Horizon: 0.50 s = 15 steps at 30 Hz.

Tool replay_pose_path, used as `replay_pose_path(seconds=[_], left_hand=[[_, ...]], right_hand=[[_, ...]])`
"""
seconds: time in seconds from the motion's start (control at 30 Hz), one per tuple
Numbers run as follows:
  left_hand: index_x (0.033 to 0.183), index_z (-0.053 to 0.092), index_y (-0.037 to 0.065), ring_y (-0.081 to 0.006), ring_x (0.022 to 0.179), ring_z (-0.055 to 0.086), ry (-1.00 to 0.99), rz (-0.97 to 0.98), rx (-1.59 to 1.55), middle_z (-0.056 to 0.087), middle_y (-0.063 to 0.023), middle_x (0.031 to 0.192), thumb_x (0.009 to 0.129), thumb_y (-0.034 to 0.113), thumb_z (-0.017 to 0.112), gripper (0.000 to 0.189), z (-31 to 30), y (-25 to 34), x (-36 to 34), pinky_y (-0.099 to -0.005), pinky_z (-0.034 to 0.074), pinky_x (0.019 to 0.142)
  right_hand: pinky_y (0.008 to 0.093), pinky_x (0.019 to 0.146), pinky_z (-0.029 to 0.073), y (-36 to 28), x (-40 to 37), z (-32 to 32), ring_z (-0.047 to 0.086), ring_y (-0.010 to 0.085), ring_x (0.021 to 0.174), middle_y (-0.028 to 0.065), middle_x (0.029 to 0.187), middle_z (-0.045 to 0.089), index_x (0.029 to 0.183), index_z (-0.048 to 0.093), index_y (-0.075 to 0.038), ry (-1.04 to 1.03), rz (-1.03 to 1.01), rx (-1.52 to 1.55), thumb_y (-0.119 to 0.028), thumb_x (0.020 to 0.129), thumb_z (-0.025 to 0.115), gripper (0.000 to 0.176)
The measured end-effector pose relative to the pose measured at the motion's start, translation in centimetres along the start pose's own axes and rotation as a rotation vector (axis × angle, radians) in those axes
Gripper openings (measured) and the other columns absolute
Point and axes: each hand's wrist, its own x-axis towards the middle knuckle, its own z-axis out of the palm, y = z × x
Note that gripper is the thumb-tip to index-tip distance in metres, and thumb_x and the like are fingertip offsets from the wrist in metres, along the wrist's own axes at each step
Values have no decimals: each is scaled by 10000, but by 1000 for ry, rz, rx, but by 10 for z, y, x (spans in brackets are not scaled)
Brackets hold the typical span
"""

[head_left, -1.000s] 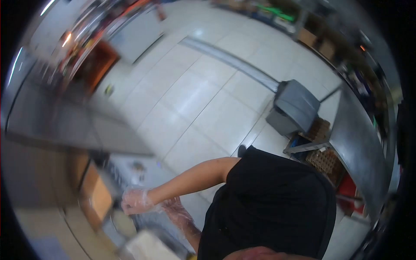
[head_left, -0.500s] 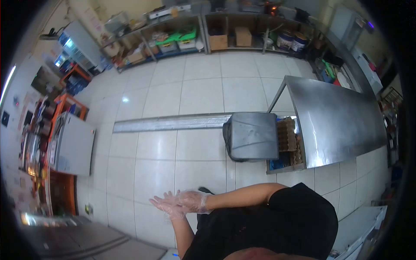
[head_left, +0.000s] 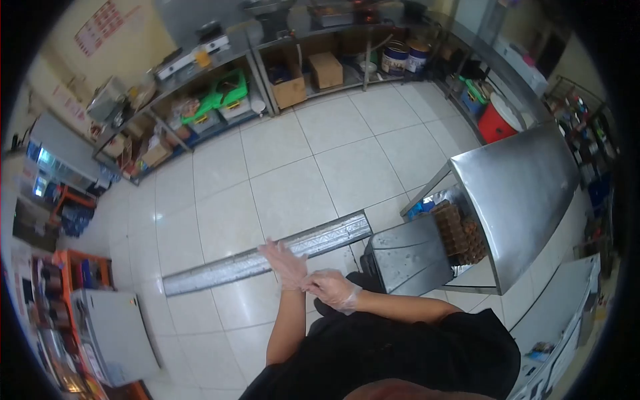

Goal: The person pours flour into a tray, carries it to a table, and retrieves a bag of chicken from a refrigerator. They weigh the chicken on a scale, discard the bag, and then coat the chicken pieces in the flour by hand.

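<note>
Clear plastic gloves cover both of my hands. My left hand (head_left: 285,265) is raised over the floor with its fingers stretched out and apart. Across at the left wrist, my right hand (head_left: 335,291) pinches the loose cuff of the left plastic glove (head_left: 303,283). Just right of my right hand stands a grey lidded bin (head_left: 410,257), apart from it. Beyond my left fingers runs a metal floor drain cover (head_left: 227,275).
A steel table (head_left: 520,207) stands to the right, with stacked egg trays (head_left: 460,230) beneath it. Steel shelving with cardboard boxes (head_left: 327,71) and green-lidded tubs (head_left: 230,90) lines the far wall. A white chest (head_left: 113,333) is at the left, a red bucket (head_left: 497,120) farther right.
My hands have moved from lying together to the right hand gripping the left glove's cuff, with the left fingers pointing up and away. The whole view has turned and shifted forward.
</note>
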Motion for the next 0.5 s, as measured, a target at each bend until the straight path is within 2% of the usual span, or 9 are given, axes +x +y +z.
replay_pose_path(seconds=[0.13, 0.17, 0.2, 0.27, 0.3, 0.37, 0.4, 0.47, 0.5], left_hand=[[1619, 188, 251, -330, 1553, -133, -225, -124, 208, 38, -97, 1702, 913, 804, 313, 906, 188, 47, 85, -654, -94, 1173], [1618, 216, 240, -324, 1553, -137, -279, -151, 257, 59, -101, 1702, 926, 790, 312, 889, 226, 61, 103, -642, -103, 1178], [1618, 216, 240, -324, 1553, -137, -286, -157, 263, 59, -101, 1702, 926, 790, 312, 889, 228, 46, 147, -642, -103, 1178], [1611, 231, 226, -354, 1536, 162, -415, 270, 422, 95, -104, 1694, 988, 663, 375, 774, 241, 20, 222, -610, 175, 1195], [1611, 231, 226, -354, 1536, 162, -423, 277, 427, 95, -104, 1694, 988, 663, 375, 774, 265, 25, 247, -610, 175, 1195], [1599, 264, 208, -338, 1338, 490, -94, 176, 496, 240, -123, 1655, 1008, 561, 443, 711, 325, 48, 301, -517, 445, 1042], [1599, 264, 208, -338, 1338, 490, -93, 180, 506, 240, -123, 1655, 1008, 561, 443, 711, 339, 60, 333, -517, 445, 1042], [1585, 294, 195, -286, 1106, 627, -107, 111, 643, 388, -131, 1581, 1000, 534, 480, 701, 350, 80, 403, -450, 522, 877], [1585, 294, 195, -286, 1106, 627, -99, 98, 644, 388, -131, 1581, 1000, 534, 480, 701, 347, 89, 434, -450, 522, 877]], right_hand=[[369, 728, 555, 47, 89, -49, 701, 291, 791, 131, 880, 716, 938, 710, -28, 149, 171, 190, -81, 908, 681, 67], [364, 730, 555, 67, 114, -58, 704, 279, 797, 133, 887, 720, 948, 712, -28, 167, 166, 178, -83, 913, 675, 74], [359, 732, 555, 89, 138, -70, 707, 267, 802, 134, 894, 724, 958, 714, -28, 181, 161, 163, -85, 918, 669, 82], [354, 731, 555, 137, 188, -94, 709, 260, 802, 131, 891, 728, 953, 716, -31, 156, 211, 155, -94, 916, 673, 84], [349, 730, 555, 160, 217, -110, 710, 253, 802, 128, 888, 732, 948, 718, -34, 124, 245, 142, -103, 914, 676, 87], [347, 727, 553, 202, 283, -151, 710, 250, 796, 125, 877, 734, 937, 720, -34, 44, 215, 135, -121, 910, 689, 96], [346, 724, 552, 216, 312, -166, 709, 247, 791, 121, 866, 735, 926, 721, -35, -41, 211, 143, -139, 905, 701, 109], [349, 711, 546, 241, 366, -204, 703, 252, 770, 119, 852, 734, 862, 698, -21, -76, 177, 115, -173, 913, 700, 160], [358, 712, 547, 248, 392, -226, 702, 265, 767, 124, 853, 732, 836, 679, -17, -171, 199, 32, -189, 919, 697, 191]])
